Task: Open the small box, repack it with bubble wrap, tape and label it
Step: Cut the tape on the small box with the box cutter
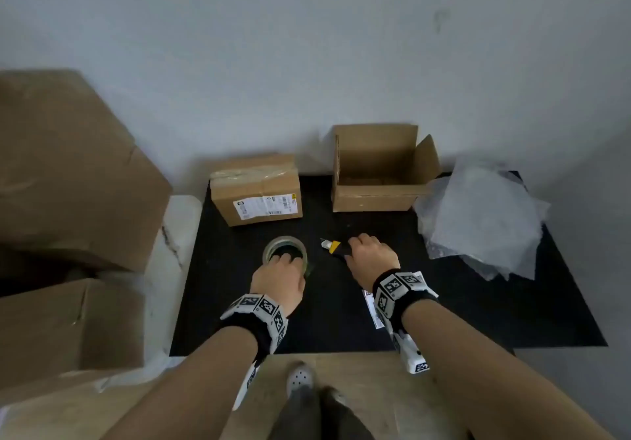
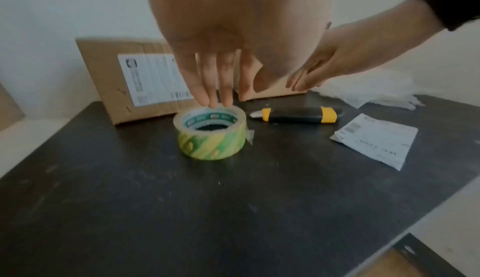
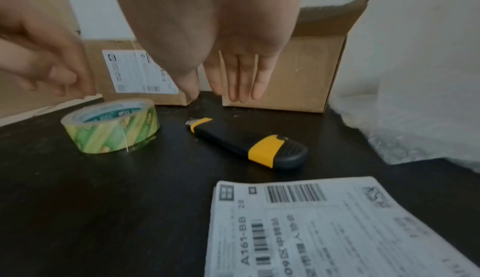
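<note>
Reaching down over a black desk [image 1: 444,303], the left hand [image 1: 278,284] hangs above a roll of tape [image 2: 211,132], its fingers [image 2: 200,80] straight and slightly spread, the tips at the roll's upper rim; whether they actually touch it is hard to tell from the blurred wrist view. The roll lies flat, its side striped green and yellow. Just to its right lies a black and yellow box cutter [image 3: 246,143], blade end pointing away from the person. The right hand [image 1: 370,255] hovers over the cutter with fingers [image 3: 244,76] straight and close together, clear of the handle in the wrist view and holding nothing. Behind the tape, against the wall, stands the small box [image 1: 256,190], closed and taped, a white label on its near face. To its right sits an open box [image 1: 379,170] with flaps up, and beside that a heap of bubble wrap [image 1: 485,217] spreads over the desk's right side. A loose printed shipping label [image 3: 324,230] with barcodes lies flat on the desk near the right wrist. Large cardboard boxes [image 1: 68,173] are stacked at the far left.
</note>
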The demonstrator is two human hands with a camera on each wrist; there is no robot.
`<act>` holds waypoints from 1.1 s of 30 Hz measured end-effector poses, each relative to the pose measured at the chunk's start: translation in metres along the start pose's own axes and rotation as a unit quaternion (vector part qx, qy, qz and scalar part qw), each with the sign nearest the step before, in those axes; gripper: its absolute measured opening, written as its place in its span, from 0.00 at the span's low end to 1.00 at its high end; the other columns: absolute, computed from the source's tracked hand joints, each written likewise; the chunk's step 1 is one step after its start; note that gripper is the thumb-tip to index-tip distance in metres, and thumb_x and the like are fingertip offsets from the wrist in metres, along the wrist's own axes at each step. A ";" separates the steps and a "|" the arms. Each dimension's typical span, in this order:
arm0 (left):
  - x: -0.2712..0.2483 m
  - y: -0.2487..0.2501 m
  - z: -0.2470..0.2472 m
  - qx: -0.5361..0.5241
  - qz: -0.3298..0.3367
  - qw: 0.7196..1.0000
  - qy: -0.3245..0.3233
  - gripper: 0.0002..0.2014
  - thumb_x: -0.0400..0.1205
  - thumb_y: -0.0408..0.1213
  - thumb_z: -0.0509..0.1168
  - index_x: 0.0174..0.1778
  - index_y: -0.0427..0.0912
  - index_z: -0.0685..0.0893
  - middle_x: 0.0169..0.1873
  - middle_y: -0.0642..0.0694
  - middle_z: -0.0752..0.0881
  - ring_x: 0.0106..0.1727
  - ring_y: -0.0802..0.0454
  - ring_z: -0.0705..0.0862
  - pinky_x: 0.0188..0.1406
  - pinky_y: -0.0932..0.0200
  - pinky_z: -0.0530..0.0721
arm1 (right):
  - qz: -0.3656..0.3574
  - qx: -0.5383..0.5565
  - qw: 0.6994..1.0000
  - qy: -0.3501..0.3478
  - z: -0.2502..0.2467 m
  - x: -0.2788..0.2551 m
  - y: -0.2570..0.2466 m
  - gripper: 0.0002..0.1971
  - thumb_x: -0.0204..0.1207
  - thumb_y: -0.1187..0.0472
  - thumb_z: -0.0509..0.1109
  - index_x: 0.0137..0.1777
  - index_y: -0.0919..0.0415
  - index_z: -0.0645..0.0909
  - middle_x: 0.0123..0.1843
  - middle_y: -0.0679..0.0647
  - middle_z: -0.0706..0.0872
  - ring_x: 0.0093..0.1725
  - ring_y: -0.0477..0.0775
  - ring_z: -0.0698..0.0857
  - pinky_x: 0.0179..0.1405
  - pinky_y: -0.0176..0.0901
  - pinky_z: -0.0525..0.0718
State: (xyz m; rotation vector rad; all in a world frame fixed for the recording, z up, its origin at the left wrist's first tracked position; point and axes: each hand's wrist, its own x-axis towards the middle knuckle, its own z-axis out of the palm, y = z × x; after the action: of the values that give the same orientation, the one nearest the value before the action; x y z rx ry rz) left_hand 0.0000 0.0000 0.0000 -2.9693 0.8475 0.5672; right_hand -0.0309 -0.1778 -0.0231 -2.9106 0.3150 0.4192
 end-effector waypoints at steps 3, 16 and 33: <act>0.003 0.001 0.017 0.005 -0.005 1.000 -0.019 0.15 0.85 0.43 0.54 0.66 0.45 0.74 0.58 0.47 0.78 0.59 0.49 0.78 0.48 0.55 0.81 | 0.003 -0.016 1.000 -0.023 0.018 0.009 0.004 0.23 0.81 0.55 0.62 0.74 0.59 0.67 0.74 0.58 0.70 0.71 0.58 0.72 0.67 0.51 0.74; 0.009 0.007 0.030 0.008 0.032 0.999 0.001 0.15 0.85 0.42 0.53 0.66 0.44 0.74 0.59 0.47 0.77 0.59 0.51 0.77 0.48 0.56 0.83 | 0.017 -0.011 0.997 -0.075 0.030 0.025 0.008 0.31 0.73 0.67 0.71 0.74 0.61 0.63 0.70 0.61 0.70 0.67 0.62 0.76 0.64 0.53 0.78; -0.029 -0.015 -0.017 0.000 -0.040 0.998 0.053 0.13 0.84 0.41 0.56 0.62 0.46 0.76 0.58 0.47 0.78 0.60 0.50 0.77 0.51 0.54 0.82 | -0.024 0.100 0.983 -0.150 -0.037 -0.004 -0.035 0.24 0.80 0.65 0.63 0.75 0.66 0.64 0.72 0.61 0.66 0.64 0.64 0.78 0.57 0.50 0.77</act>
State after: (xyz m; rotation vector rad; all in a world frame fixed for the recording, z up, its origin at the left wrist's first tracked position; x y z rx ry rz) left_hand -0.0092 0.0263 0.0244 -3.0402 0.7315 0.4113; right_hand -0.0174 -0.1515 0.0188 -2.6050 0.2263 0.7600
